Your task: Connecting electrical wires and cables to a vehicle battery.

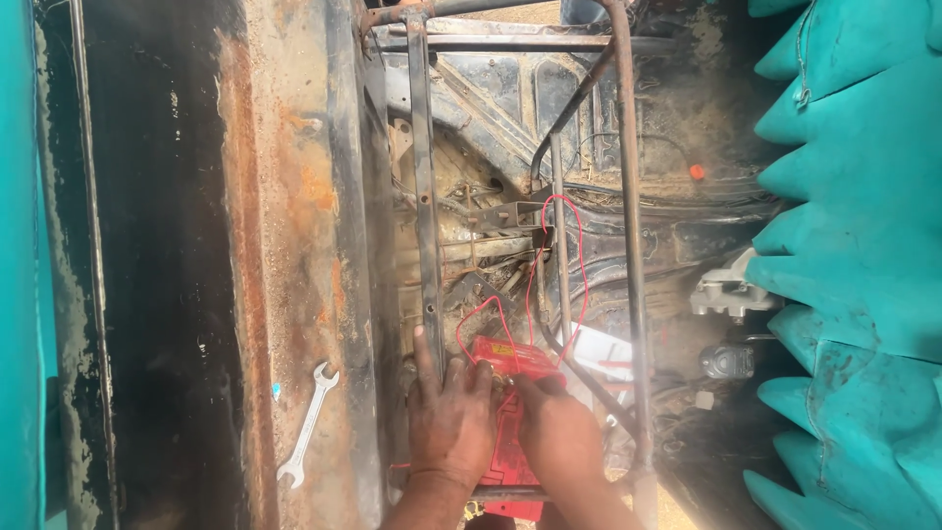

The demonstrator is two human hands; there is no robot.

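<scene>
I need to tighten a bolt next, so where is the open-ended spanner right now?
In the head view the spanner lies untouched on the rusty sill, left of the left hand and the metal frame.

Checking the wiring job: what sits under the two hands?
A red box with red wires lies under the left hand and right hand. Its middle is covered.

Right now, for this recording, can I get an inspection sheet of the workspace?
Surface: rusty metal floor panel, dirty.
Job's things: red box under both hands, inside a rusted tube frame.
Clutter: open-ended spanner lying on the panel, apart from the hands.
Grips: left hand and right hand both rest on the box.
Cables: red wires loop up from the box.
Surroundings: teal padded cover at right.
</scene>
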